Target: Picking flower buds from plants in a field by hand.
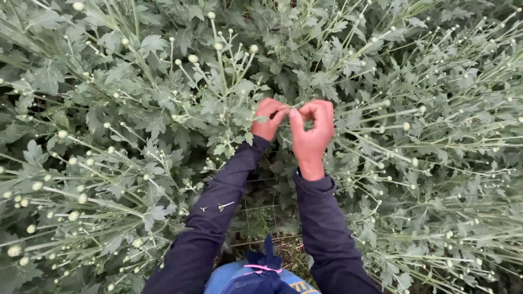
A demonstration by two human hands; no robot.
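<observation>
Both of my arms, in dark blue sleeves, reach forward into a dense bed of green plants with small round pale buds. My left hand (268, 120) and my right hand (312, 129) meet at the centre, fingertips pinched close together on a thin green stem (287, 107) between them. The stem runs on to the right towards several buds. Leaves hide part of my left hand's fingers.
Leafy stems with buds (218, 49) fill the view on all sides. A thin wire support grid (260, 209) shows low between my arms. At the bottom edge is a blue bundle tied with a pink band (262, 270).
</observation>
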